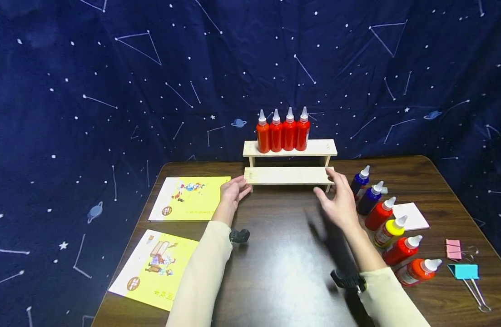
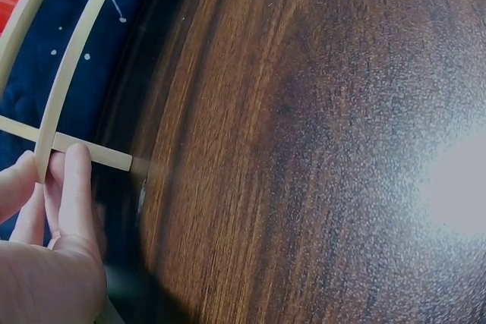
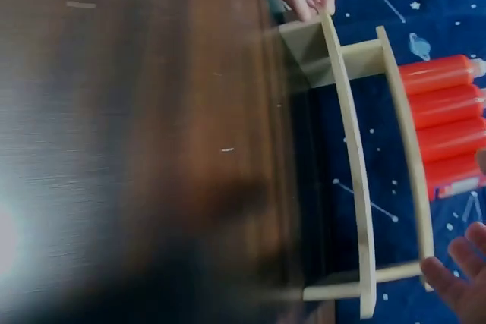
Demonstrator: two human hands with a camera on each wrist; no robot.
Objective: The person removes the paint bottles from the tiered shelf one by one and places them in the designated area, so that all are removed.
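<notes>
A two-tier wooden rack [image 1: 289, 175] stands at the back of the table. Several red squeeze bottles [image 1: 276, 137] with white nozzle caps stand side by side on its upper board, left of its middle. My left hand [image 1: 232, 194] pinches the left end of the lower board between thumb and fingers; the left wrist view shows this hand [image 2: 64, 263] at the board's corner. At the rack's other end is my right hand [image 1: 339, 200], its fingers spread and nothing held. In the right wrist view the right fingers [image 3: 456, 271] overlap the end of the upper board.
Several squeeze bottles in blue, red, yellow and orange [image 1: 389, 232] line the table right of my right arm. Beyond them lie a white paper pad [image 1: 411, 217], a pink clip [image 1: 453, 249] and a teal binder clip [image 1: 466, 271]. Two yellow booklets [image 1: 209, 200] lie at left.
</notes>
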